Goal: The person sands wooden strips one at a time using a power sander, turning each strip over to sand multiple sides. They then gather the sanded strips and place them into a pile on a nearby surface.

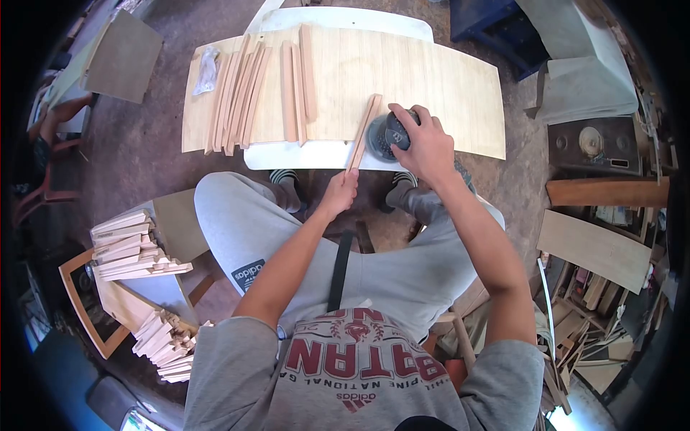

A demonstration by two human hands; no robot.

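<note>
My left hand (339,192) is closed round the near end of a narrow wooden strip (366,129), which points away from me over the front edge of the plywood board (417,82). In my right hand (428,146) is a dark orbital sander (394,136), gripped from above with the fingers wrapped over its body. The sander's round pad is tilted toward the strip, right at its right side. Left of the strip, several loose strips (299,90) lie on the board, and a larger group of strips (238,93) is farther left.
A small clear plastic bag (206,70) lies at the board's left end. Stacked wood pieces (129,244) and another pile (164,343) sit on my left. A speaker box (595,146), a wooden panel (595,248) and scrap wood stand to the right. Another person's arm (61,118) shows at far left.
</note>
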